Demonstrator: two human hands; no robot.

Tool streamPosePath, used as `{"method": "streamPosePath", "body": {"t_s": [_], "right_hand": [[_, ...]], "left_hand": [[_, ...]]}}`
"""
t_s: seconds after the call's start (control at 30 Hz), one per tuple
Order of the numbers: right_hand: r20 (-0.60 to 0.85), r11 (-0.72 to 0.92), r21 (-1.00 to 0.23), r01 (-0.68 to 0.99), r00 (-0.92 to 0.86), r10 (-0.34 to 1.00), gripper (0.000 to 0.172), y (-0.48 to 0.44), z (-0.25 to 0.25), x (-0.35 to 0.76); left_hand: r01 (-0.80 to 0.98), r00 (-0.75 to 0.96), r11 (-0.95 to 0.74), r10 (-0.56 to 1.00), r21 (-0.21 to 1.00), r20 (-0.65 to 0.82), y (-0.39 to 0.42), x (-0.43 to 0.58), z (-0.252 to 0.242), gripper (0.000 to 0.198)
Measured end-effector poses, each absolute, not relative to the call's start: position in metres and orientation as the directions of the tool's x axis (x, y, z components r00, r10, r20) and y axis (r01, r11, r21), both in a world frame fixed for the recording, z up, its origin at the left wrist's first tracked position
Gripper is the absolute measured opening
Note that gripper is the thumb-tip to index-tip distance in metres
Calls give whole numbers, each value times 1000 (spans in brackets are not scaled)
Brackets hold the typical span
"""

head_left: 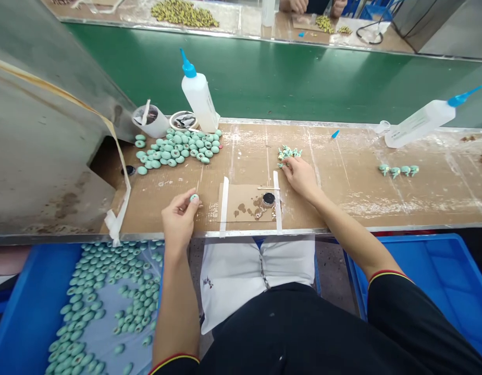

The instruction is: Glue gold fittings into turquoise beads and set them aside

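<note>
Your left hand [180,216] is pinching a small teal bead [194,198] between thumb and fingertips, up over the front edge of the worktop [248,151]. Your right hand [301,177] has its fingers curled down against a little heap of teal bits [288,153], but you can't really tell if it's gripping one. Between your hands there's a taped-down cardboard patch [241,195] with brown smears and a small black jar [268,199] on it. Ahead of your left hand is a big pile of teal beads [178,148], with a squeeze bottle [199,99] with a blue tip just behind it. More beads sit in a blue crate [37,312] below that hand. Off past your right hand are four teal bits in a row [398,170] and a second squeeze bottle [420,124] lying on its side.
</note>
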State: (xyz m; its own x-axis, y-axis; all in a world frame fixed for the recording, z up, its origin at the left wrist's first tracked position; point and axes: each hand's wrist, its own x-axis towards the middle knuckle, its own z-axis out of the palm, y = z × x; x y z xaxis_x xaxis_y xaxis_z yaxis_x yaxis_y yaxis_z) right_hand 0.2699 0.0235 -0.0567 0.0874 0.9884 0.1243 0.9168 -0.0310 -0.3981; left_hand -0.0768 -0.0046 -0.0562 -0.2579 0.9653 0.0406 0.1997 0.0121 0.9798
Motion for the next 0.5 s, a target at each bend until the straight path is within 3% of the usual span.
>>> {"method": "streamPosePath", "body": {"t_s": [0.13, 0.33, 0.5], "right_hand": [[134, 49, -372, 927, 2, 991, 31, 26, -64, 271], [139, 266, -473, 840, -227, 964, 34, 23, -62, 292], [141, 189, -480, 857, -137, 981, 26, 23, -54, 300]], "left_hand": [[46, -269, 72, 961, 996, -57, -36, -69, -62, 43], [-115, -316, 60, 944, 992, -94, -38, -67, -64, 40], [-100, -287, 84, 951, 991, -110, -34, -68, -63, 39]]}}
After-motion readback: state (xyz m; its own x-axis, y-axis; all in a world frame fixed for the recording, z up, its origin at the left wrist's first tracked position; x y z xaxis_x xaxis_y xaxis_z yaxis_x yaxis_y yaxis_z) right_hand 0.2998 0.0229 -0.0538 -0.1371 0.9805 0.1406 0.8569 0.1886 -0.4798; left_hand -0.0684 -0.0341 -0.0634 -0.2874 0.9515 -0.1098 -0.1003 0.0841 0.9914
